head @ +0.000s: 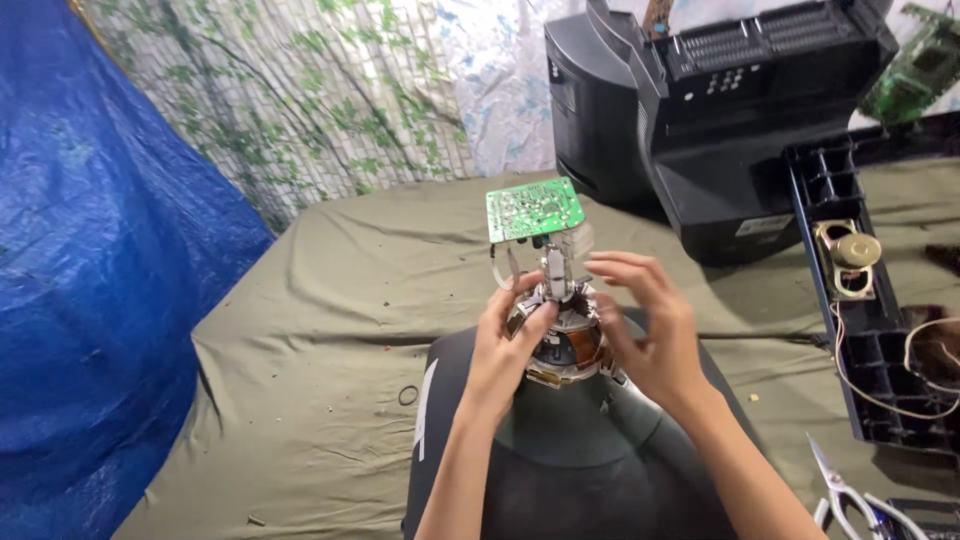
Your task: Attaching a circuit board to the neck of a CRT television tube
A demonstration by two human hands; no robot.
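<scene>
Gripping one picture tube's neck, left hand pinches; right hand open beside; one green board above.

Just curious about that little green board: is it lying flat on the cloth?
No, the green circuit board stands raised above the tube neck, over both hands, left hand and right hand, well off the cloth.

An olive cloth is covering the floor, a blue tarp is hanging along its left edge, and a leaf-patterned sheet is draping behind.
</scene>
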